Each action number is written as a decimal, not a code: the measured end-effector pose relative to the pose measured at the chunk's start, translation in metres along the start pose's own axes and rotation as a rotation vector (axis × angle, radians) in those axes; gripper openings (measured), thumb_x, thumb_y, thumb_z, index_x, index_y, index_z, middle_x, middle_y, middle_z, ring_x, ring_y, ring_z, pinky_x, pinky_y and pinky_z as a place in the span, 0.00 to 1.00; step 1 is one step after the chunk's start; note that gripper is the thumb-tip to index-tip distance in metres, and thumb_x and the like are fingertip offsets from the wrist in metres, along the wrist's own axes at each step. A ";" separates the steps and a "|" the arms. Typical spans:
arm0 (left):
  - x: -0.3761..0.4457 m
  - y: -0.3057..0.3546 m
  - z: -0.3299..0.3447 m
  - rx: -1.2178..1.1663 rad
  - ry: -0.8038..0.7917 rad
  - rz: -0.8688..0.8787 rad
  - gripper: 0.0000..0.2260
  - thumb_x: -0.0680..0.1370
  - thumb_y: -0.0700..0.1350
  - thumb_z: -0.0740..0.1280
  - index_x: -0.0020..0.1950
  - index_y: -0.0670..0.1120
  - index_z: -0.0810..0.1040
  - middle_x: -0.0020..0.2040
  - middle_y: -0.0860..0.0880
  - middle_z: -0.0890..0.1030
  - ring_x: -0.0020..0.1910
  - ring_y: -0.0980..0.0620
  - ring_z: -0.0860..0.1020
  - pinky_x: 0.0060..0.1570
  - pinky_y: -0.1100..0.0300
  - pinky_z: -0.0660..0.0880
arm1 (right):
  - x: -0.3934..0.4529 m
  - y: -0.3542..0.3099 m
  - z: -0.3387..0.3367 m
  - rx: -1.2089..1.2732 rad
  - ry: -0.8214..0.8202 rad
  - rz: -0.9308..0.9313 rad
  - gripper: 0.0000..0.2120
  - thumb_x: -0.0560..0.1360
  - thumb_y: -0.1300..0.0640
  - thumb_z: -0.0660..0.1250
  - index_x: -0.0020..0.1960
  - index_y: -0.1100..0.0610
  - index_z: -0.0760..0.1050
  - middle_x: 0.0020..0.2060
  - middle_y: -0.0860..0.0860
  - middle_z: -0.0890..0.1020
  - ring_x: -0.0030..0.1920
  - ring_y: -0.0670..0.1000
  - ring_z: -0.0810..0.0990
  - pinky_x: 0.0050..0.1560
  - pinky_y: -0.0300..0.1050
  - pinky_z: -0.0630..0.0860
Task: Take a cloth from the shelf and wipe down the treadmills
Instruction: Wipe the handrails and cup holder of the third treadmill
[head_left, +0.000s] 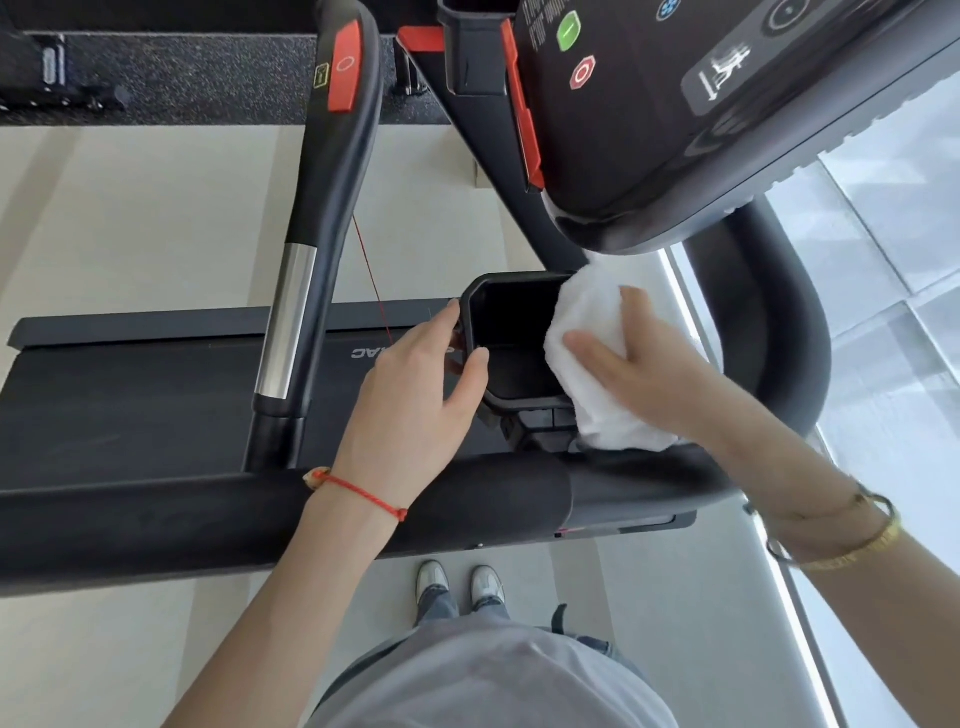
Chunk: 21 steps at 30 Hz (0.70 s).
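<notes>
A person stands beside a treadmill (156, 395), looking down at a black plastic cup holder (511, 343), a deep, angular pocket with a thick rounded rim. The left hand (415, 410) steadies the holder's left edge, its grip narrow, thumb and fingers curled onto the rim. The right hand (641, 364) lies flat on a white cloth (587, 312) bunched against the holder's right rim, fingers spread and pressing rather than clutching. The cloth looks soft, thick and fluffy like terry towelling; it is probably light and limp, best gathered into a wad under the palm so it doesn't slip on smooth plastic. Above the holder sits the glossy dark console (649, 130) with green and red buttons. Left of the holder rises a black handrail (332, 208) with a shiny metal band.
</notes>
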<state>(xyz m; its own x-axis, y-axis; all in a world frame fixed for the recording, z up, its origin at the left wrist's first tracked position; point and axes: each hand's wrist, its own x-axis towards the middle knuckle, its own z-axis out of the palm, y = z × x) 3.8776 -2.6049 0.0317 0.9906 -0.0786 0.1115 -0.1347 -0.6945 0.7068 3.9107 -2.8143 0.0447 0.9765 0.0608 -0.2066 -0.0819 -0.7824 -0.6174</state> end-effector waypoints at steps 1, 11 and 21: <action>0.000 0.000 0.000 0.002 0.003 0.001 0.19 0.81 0.50 0.61 0.72 0.52 0.70 0.53 0.54 0.80 0.52 0.55 0.79 0.56 0.54 0.77 | -0.009 0.004 0.003 0.000 0.013 0.022 0.18 0.77 0.43 0.62 0.53 0.58 0.64 0.40 0.49 0.75 0.37 0.46 0.72 0.35 0.36 0.66; 0.002 -0.001 0.001 0.025 -0.005 -0.008 0.19 0.81 0.51 0.61 0.72 0.53 0.70 0.53 0.54 0.80 0.51 0.54 0.79 0.55 0.54 0.77 | 0.029 -0.010 -0.006 -0.031 0.012 -0.045 0.21 0.79 0.47 0.63 0.66 0.57 0.67 0.53 0.54 0.79 0.49 0.53 0.76 0.50 0.45 0.71; 0.002 -0.003 0.000 -0.016 0.013 -0.005 0.17 0.81 0.51 0.61 0.70 0.53 0.72 0.53 0.55 0.81 0.51 0.58 0.79 0.54 0.57 0.78 | -0.046 0.012 -0.036 -0.032 -0.056 -0.369 0.25 0.81 0.44 0.55 0.76 0.49 0.58 0.54 0.35 0.73 0.50 0.33 0.74 0.47 0.18 0.62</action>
<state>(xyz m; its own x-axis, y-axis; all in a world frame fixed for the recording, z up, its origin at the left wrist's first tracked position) 3.8802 -2.6030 0.0293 0.9909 -0.0663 0.1169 -0.1305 -0.6834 0.7183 3.8722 -2.8485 0.0741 0.9268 0.3751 -0.0164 0.2803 -0.7204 -0.6344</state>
